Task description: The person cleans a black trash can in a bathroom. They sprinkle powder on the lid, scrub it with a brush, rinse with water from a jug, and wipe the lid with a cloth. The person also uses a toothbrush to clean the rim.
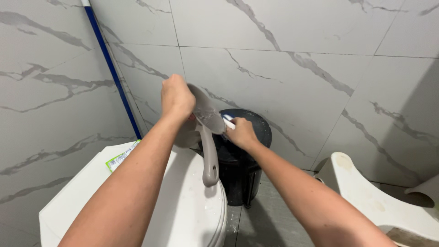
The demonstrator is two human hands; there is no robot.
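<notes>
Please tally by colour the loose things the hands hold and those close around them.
Grey: 1, the dustpan in the left hand.
White: 3, the brush handle in the right hand, the toilet, the stool.
Black: 1, the bin.
Blue: 1, the pole.
Total: 6

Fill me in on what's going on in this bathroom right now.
A person stands over a white toilet with its lid shut. Their left hand holds up a grey dustpan by its scoop end, handle hanging down, above a black bin. Their right hand presses a small white tool against the dustpan; what kind of tool is hard to tell. A blue pole leans in the tiled corner, and a white stool stands at the right.
</notes>
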